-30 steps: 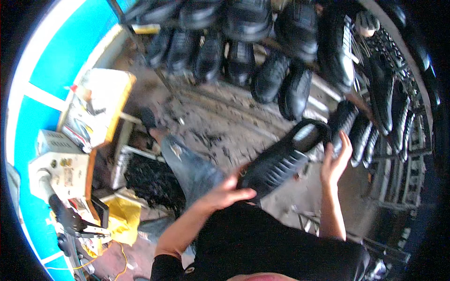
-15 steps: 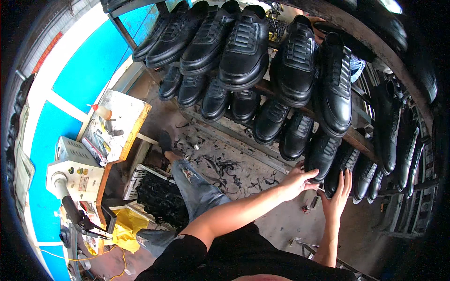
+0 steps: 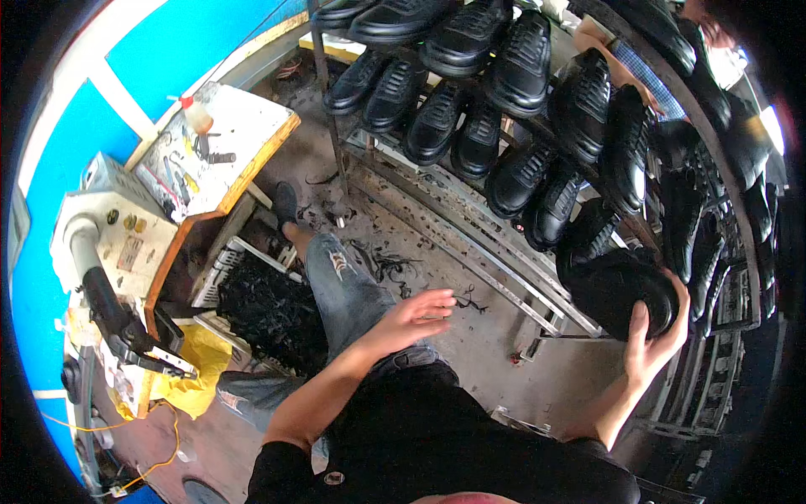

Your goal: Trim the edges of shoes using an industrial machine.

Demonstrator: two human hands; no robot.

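1. The metal shoe rack (image 3: 470,210) fills the upper and right part of the view, with rows of black shoes (image 3: 437,118) on its tilted shelves. Compared with one second ago it looks much closer and sits lower in the picture, so the head has turned toward its right end.
2. The black shoe (image 3: 621,290) now rests at the lower right end of the rack, just beside the other pairs. One second ago it was held in the air over the floor, between both hands, so it has been carried to the shelf.
3. The floor (image 3: 470,336) in front of the rack is grey and dirty, with dark scraps on it; the person's jeans leg (image 3: 348,290) crosses it.
4. The table (image 3: 227,143) with small tools and a bottle stands at the left, well apart from the shoe (it takes no part in this moment).
5. The right hand (image 3: 655,340) is on the shoe, the fingers curled around its heel side, so it holds the shoe against the shelf.
6. The left hand (image 3: 416,315) is now free. It hangs over the knee with the fingers loosely spread and holds nothing, while half a second ago it was stretched toward the rack.
7. My judgement: the placing is almost finished, because only one hand is needed on the shoe.
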